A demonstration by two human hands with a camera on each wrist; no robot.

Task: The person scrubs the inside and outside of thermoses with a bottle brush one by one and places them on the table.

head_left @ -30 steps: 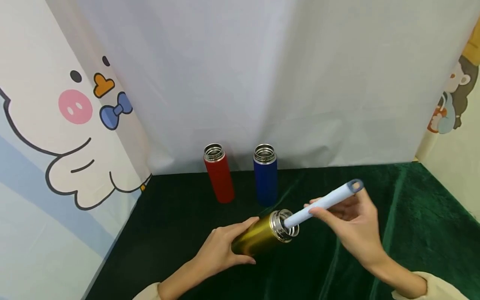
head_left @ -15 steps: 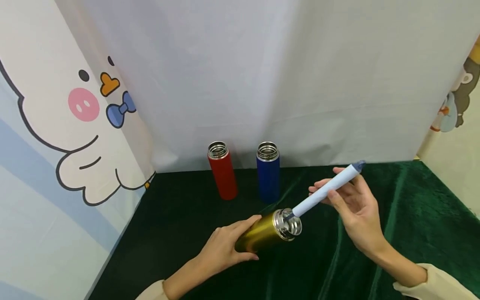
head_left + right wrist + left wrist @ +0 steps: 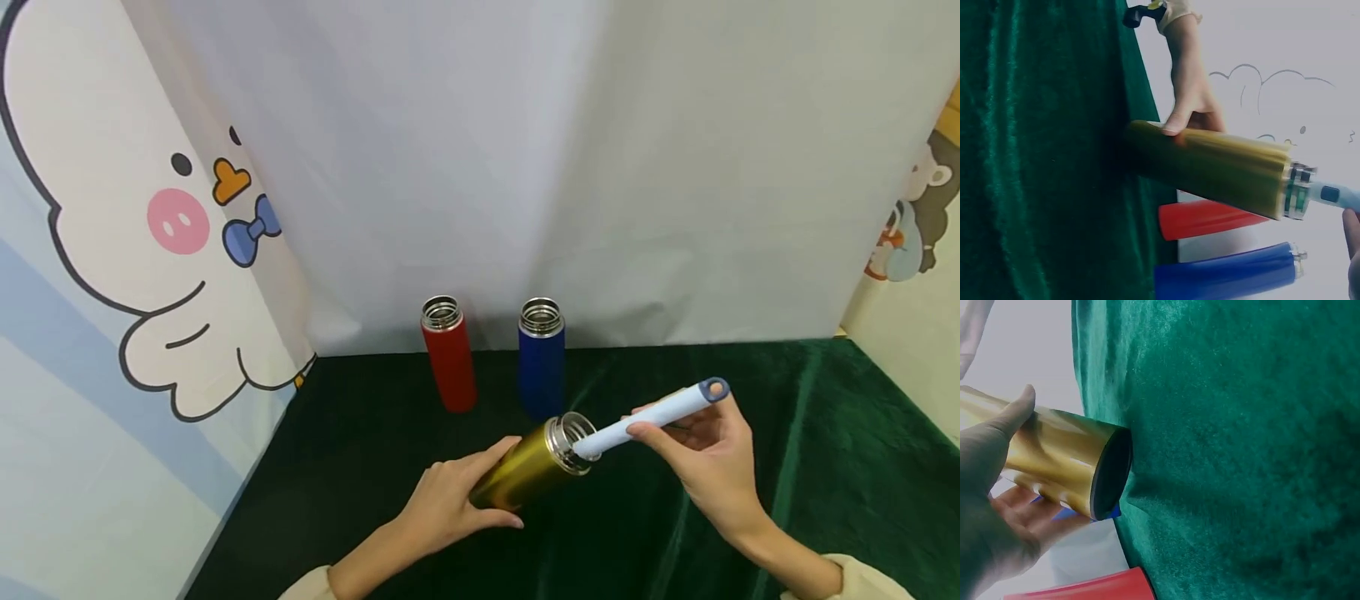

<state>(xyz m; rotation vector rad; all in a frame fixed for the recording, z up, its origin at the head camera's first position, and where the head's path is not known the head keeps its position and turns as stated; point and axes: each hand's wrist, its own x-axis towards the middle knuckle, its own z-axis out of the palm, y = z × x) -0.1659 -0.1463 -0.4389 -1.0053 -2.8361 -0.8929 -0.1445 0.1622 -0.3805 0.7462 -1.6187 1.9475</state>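
Note:
My left hand [image 3: 450,507] grips a yellow-gold metal bottle [image 3: 525,472] round its lower body, thumb on the near side. The bottle is tilted, with its open steel mouth turned up and to the right. In my right hand [image 3: 712,467], the fingers and thumb pinch the light-blue handle of a bottle brush [image 3: 651,421] that has a dark blue holed end. The handle's lower end reaches into the mouth, and the brush head is hidden inside. The left wrist view shows the bottle's dark base [image 3: 1112,475] facing the green cloth.
Behind the hands, a red bottle [image 3: 452,372] and a blue bottle [image 3: 542,375] stand uncapped. A dark green velvet cloth [image 3: 847,450] covers the table. A white curtain [image 3: 480,167] hangs at the back, and a cartoon-printed panel [image 3: 97,250] stands on the left.
The brush handle first drew partly out and tipped upward, showing its dark neck. Now it is lower and flatter, pushed back into the mouth. The left hand keeps its grip on the bottle.

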